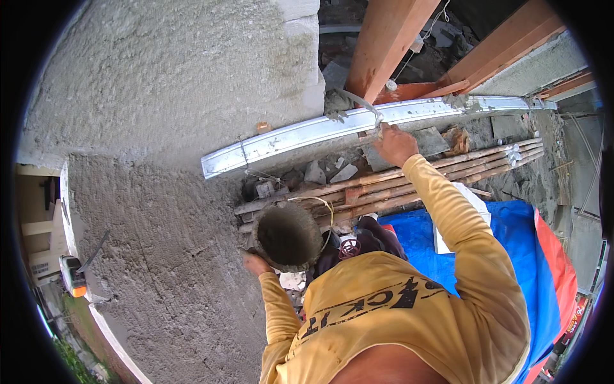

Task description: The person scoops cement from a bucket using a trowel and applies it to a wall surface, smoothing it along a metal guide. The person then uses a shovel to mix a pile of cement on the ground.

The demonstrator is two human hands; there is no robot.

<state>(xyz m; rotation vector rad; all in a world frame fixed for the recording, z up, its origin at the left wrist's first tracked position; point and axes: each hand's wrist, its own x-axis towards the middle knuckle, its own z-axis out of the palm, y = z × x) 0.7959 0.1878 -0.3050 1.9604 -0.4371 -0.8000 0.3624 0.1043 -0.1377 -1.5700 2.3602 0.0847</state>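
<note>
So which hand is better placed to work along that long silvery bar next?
Probably the right hand: it holds a tool at the silvery bar, while the left hand is down beside the bucket.

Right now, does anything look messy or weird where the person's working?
Yes. Grey clumps stick to the long silvery metal bar, near the right hand and farther right. They look odd because much of the bar is bare and shiny. Broken rubble also lies messily beside the wooden poles.
</note>
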